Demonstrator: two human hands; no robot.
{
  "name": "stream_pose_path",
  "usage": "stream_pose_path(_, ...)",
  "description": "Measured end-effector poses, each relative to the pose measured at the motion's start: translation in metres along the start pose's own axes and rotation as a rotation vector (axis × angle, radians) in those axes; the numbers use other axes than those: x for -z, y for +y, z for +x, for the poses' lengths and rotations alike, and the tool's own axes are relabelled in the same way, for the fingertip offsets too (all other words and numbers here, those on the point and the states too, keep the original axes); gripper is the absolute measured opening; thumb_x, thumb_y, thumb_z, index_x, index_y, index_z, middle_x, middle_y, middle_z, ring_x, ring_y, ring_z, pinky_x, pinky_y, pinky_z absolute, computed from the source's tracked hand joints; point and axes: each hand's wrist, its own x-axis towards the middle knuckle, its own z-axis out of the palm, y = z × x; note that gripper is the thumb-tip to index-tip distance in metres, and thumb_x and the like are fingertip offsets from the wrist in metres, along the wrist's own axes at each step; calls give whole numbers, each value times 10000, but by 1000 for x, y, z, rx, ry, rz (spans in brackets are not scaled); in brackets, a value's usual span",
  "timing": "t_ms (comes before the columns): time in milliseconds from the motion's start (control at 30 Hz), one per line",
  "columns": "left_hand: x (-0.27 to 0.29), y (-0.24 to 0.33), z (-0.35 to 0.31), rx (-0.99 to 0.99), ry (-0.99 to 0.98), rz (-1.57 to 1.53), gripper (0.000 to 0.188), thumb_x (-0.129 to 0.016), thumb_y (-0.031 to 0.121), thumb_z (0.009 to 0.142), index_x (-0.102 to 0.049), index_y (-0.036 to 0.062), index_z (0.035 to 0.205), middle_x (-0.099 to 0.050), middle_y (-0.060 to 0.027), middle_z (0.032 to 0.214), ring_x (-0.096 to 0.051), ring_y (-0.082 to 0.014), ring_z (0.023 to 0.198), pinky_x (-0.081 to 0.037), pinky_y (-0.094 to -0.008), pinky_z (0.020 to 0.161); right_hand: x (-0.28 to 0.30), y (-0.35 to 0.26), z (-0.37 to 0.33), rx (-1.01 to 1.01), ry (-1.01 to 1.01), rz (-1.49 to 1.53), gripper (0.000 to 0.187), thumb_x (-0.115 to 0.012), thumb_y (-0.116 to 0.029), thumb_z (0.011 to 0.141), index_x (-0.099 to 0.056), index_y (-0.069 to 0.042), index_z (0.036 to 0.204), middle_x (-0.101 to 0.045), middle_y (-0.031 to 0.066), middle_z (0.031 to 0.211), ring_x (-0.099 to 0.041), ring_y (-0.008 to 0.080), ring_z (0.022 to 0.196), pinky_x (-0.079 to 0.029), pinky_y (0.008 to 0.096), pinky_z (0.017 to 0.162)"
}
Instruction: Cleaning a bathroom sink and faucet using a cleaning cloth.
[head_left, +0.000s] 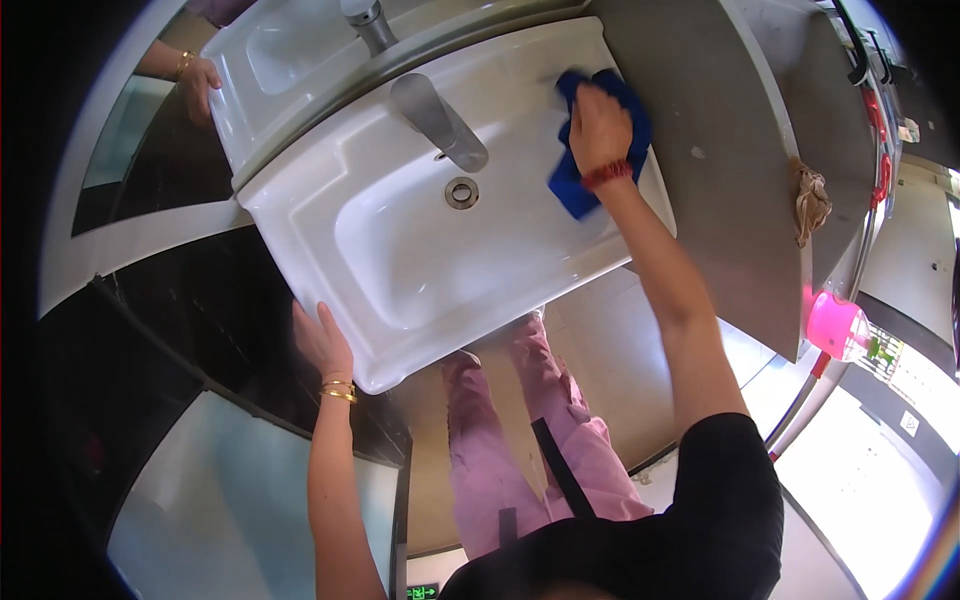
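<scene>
A white washbasin (300, 215) fills the middle, with a grey metal faucet (440, 120) leaning over its round drain (461, 193). On the basin's right rim, my right hand (602, 128) presses down on a dark blue cloth (572, 195), its fingers bent over the fabric. The cloth and the fingertips are slightly blurred. At the basin's near left corner rests my left hand (326, 343), thumb and fingers apart against the outer edge, holding nothing. Part of those fingers is hidden beside the rim.
A mirror (150, 150) behind the basin reflects it and a hand. To the right rises a grey panel (715, 170) with a crumpled brown cloth (811, 203) on its edge. Beyond hangs a pink container (836, 326) near a red and silver pole (820, 366). Black tiles (200, 300) border the left.
</scene>
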Motion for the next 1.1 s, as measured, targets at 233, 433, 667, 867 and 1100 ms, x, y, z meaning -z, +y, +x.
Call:
stream_pose_path(233, -4, 4, 0, 15, -20, -4, 564, -449, 339, 920, -395, -99, 1272, -506, -286, 1207, -484, -423, 1107, -365, -469, 956, -63, -64, 14, -295, -77, -212, 461, -487, -255, 859, -482, -14, 1253, -506, 140, 1285, -413, 278, 1244, -337, 453, 967)
stream_pose_path(433, -16, 17, 2, 14, -28, 7, 568, -452, 338, 921, -390, -104, 1272, -500, -284, 1218, -474, -419, 1125, -358, -459, 968, -58, -86, 2, 241, -44, 195, 426, -616, -239, 748, -547, -117, 1151, -538, 58, 1205, -438, 227, 1216, -359, 428, 931)
stream_pose_path(667, -4, 2, 0, 35, -9, 45, 567, -472, 335, 914, -395, -101, 1268, -501, -288, 1214, -476, -419, 1122, -362, -457, 963, -21, 15, -5, 57, 2, 21, 270, -562, -202, 806, -598, -96, 1052, -560, 57, 1080, -503, 243, 1027, -388, 423, 816)
stream_pose_path(867, -15, -1, -4, -19, -13, 71, 598, -420, 416, 942, -364, -54, 1307, -507, -275, 1200, -491, -425, 1087, -382, -461, 924, -58, -55, 6, 101, 88, 176, 339, -611, -158, 726, -610, -75, 1054, -550, 69, 1122, -494, 265, 1068, -377, 449, 838)
stream_pose_path(1100, -5, -1, -2, -10, 2, 94, 567, -467, 383, 929, -377, -44, 1290, -514, -256, 1199, -477, -397, 1108, -354, -462, 951, -53, -114, -8, 180, 55, 392, 391, -608, -154, 701, -581, -129, 1090, -556, 6, 1137, -489, 243, 1069, -341, 429, 865)
